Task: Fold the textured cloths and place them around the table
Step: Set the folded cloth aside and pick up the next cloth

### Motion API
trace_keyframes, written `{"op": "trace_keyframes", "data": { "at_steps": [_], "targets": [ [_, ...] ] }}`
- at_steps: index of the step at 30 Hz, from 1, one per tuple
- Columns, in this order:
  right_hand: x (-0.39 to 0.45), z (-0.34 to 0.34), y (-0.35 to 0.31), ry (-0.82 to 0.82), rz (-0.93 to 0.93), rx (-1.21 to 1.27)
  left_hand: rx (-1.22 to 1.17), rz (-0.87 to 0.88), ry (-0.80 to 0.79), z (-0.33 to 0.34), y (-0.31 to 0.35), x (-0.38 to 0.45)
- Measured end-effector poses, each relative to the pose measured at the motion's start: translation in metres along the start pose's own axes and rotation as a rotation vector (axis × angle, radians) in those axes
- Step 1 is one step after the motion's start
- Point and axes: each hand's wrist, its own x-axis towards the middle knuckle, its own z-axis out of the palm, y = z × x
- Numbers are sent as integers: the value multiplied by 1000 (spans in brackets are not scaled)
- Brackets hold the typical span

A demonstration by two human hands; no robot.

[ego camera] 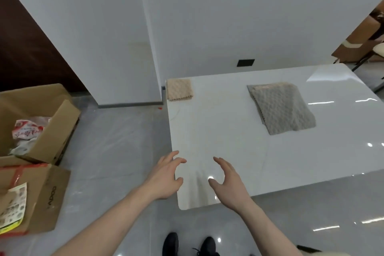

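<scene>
A glossy white table (228, 131) fills the middle right of the head view. A small folded beige textured cloth (179, 89) lies at its far left corner. A larger grey textured cloth (281, 108) lies flat toward the far right, with a beige edge showing under its far side. My left hand (166, 176) hovers over the table's near left edge, fingers spread and holding nothing. My right hand (228, 183) hovers over the near left corner, also spread and holding nothing. Both hands are far from both cloths.
Two open cardboard boxes (41, 122) with wrappers and paper stand on the grey floor at left. A white wall and pillar (124, 48) rise behind the table. A chair and boxes (363, 43) sit at far right. My dark shoes (187, 245) are below.
</scene>
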Motion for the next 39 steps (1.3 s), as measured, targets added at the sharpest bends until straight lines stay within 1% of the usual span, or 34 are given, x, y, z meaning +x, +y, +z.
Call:
{"op": "trace_keyframes", "data": {
  "at_steps": [4, 8, 12, 16, 21, 27, 30, 32, 35, 39],
  "targets": [
    [-26, -26, 21, 9, -4, 3, -45, 20, 30, 17, 37, -17],
    [-40, -60, 44, -2, -38, -21, -21, 34, 62, 38, 76, -24],
    [-56, -104, 81, -28, -93, -64, -55, 18, 147, 69, 124, -30],
    [-62, -143, 116, -67, -102, -109, -110, -3, 223, 96, 171, -44],
    [-44, -175, 125, -108, -167, -114, -103, -19, 229, 109, 191, -50],
    [-16, -205, 124, -98, -177, -104, -86, -65, 247, 95, 195, -15],
    [-2, -222, 134, -82, -174, -130, -61, -58, 207, 93, 204, 20],
    [2, -235, 145, -75, -145, -156, -33, -53, 161, 96, 217, 40],
    [6, -258, 158, -77, -131, -183, -96, -26, 167, 104, 239, 64],
    [27, -293, 175, -77, -122, -219, -107, -29, 166, 116, 267, 88]
  ]
}}
